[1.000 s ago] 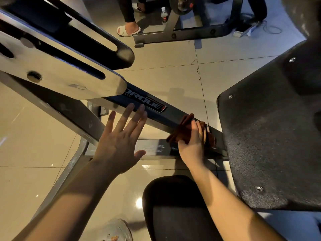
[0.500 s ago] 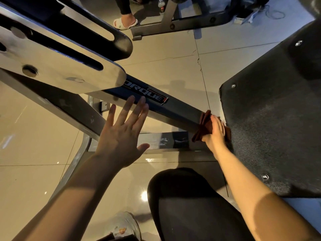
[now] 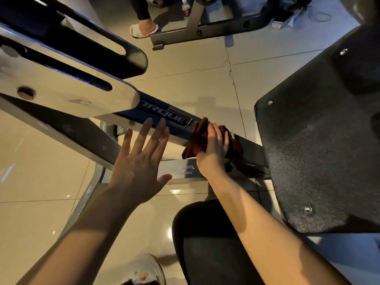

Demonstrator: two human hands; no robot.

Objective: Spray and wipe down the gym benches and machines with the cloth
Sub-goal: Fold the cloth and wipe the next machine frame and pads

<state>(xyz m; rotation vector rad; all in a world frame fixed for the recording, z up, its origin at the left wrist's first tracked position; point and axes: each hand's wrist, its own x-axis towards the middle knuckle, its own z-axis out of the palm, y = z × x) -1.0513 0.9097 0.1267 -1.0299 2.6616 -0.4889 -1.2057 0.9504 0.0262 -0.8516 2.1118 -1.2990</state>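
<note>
Rust-brown cloth (image 3: 197,140), bunched, lay draped over the dark frame beam (image 3: 174,128), just right of its logo. I noted the right hand (image 3: 213,149) palm-down on top, fingers curled over the cloth and pressing it to the beam. Beam's long axis ran from upper left down to lower right, toward the black pad (image 3: 320,153). Left hand (image 3: 139,163) hovered flat, fingers straight and spread wide, holding nothing, tips near the beam.

The right hand (image 3: 213,149) hides most of the cloth (image 3: 194,140); the footplate (image 3: 320,153) runs off frame.
</note>
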